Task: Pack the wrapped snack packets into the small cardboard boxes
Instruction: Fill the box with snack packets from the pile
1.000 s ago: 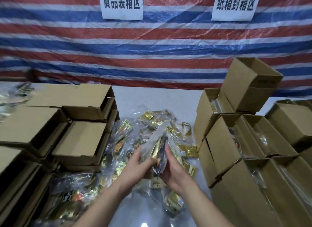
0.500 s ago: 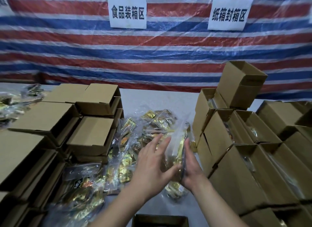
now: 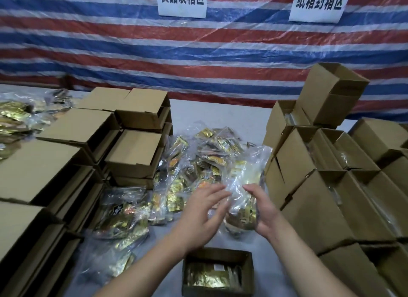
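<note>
Both hands meet over the middle of the grey table [image 3: 220, 113], at about 5 o'clock from the heap of wrapped snack packets [image 3: 205, 162]. The right hand [image 3: 262, 210] curls round the lower part of a clear bag of gold packets [image 3: 245, 181], thumb up against the plastic, and holds it upright and clear of the heap. The left hand [image 3: 199, 210] is spread, fingers straight and blurred, its tips at the bag's left side — whether they touch the plastic I cannot tell.

Straight below the hands, at 6 o'clock, an open small box [image 3: 217, 272] sits near the table's near edge with gold packets already lying flat inside; its mouth faces up, with open air between its rim and the wrists.

The room to move is a narrow lane. At 9 o'clock a stack of cardboard boxes [image 3: 77, 146] crowds in, its right edges touching the heap. At 3 o'clock a wall of filled boxes [image 3: 309, 186] stands just beside the right hand — the bag's right edge nearly meets their open flaps. More loose packets [image 3: 15, 117] lie at 10 o'clock. A striped tarpaulin [image 3: 198, 53] closes off the far edge.
</note>
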`<act>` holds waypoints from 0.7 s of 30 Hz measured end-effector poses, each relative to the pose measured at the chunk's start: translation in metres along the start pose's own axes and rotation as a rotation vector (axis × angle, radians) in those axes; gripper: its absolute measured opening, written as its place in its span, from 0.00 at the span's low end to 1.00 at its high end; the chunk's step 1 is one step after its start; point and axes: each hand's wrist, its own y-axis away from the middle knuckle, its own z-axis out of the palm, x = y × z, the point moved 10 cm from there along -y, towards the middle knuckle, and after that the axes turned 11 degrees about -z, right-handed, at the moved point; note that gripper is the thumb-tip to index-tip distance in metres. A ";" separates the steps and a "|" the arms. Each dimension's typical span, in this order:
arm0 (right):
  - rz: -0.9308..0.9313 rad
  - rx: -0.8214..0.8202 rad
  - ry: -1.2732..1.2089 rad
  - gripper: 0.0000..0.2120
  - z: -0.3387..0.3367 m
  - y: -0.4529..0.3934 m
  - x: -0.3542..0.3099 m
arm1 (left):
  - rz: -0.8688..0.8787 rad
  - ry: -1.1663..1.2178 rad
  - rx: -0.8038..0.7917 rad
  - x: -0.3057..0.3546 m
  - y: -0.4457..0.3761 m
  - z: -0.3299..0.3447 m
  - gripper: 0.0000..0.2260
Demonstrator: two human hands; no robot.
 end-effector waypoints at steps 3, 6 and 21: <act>-0.074 -0.011 0.324 0.25 -0.016 0.010 -0.018 | -0.314 0.032 -0.063 -0.066 0.007 -0.002 0.16; -0.043 -0.233 0.700 0.21 -0.003 0.026 -0.014 | -0.519 -0.147 -0.365 -0.134 0.040 0.031 0.20; 0.374 -0.810 1.839 0.29 -0.012 0.020 0.194 | -0.821 0.313 -0.382 -0.207 0.104 0.079 0.11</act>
